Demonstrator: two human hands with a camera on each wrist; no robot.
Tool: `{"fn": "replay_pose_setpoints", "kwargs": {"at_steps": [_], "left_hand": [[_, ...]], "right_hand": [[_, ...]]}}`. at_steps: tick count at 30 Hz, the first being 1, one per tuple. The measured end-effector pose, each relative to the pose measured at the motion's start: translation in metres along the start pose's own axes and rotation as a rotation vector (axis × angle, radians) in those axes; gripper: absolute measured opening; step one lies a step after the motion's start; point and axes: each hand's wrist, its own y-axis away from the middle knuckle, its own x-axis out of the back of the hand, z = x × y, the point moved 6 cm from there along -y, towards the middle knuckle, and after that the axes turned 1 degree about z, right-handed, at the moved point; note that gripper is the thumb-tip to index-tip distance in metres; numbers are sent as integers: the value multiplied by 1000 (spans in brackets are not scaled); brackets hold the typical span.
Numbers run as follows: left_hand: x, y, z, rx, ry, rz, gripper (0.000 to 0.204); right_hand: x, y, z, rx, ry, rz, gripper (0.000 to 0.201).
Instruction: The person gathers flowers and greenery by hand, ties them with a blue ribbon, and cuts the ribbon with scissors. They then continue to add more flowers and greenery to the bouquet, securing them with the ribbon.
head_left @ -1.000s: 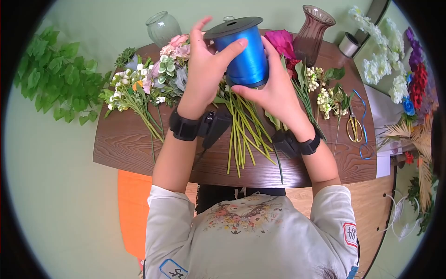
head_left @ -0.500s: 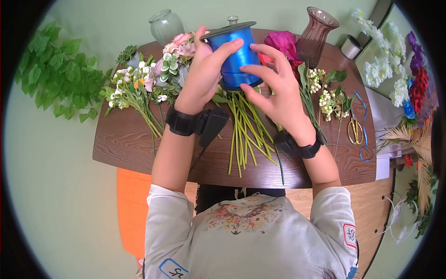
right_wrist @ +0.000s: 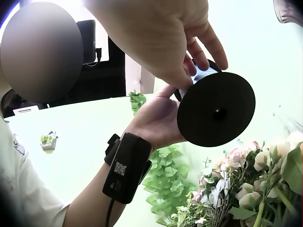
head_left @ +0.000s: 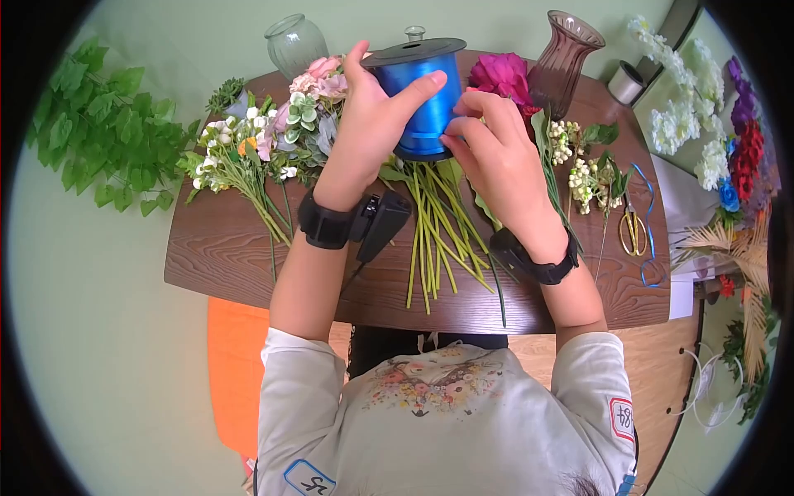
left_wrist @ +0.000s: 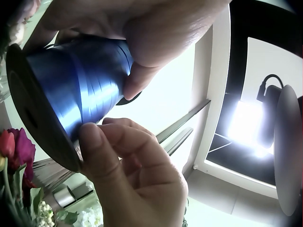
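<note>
We see the right hand [head_left: 504,165] changed: a second ago it cups the spool [head_left: 389,56] from the right side, thumb under the bottom; half a second ago its fingers are spread on the blue ribbon [head_left: 440,114]. Now we have fingers bent and drawn in, thumb and index tips together at the ribbon's lower right. We also get the spool slightly left of its first spot, top a bit lower.

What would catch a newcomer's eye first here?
The shiny blue ribbon spool, gripped by the left hand above the table, with fingers of the right hand at its lower side. Next, the magenta flower beyond the right hand and the bright green stems fanned across the dark wood.
</note>
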Motion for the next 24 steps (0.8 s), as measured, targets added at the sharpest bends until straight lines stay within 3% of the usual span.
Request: {"fn": "replay_pose_setpoints", "kwargs": {"at_steps": [5,13,16,18,22,24], "left_hand": [[6,-5,-7,-118,-74,36,88],[11,-2,-4,-57,-73,40,81],[13,-2,-2,-69,-74,49,79],[16,-2,2,-83,-52,54,83],[18,3,16,-195,67,-85,80],[20,4,18,-224,116,-147,82]], "right_hand": [[-6,0,3,44,20,-69,17],[3,-3,8,59,-79,-110,19],[3,-2,14,-50,-131,-173,24],[4,-1,25,-230,-264,-222,39],[-4,5,41,-326,-366,-213,61],[-18,8,39,-436,-872,-333,74]]}}
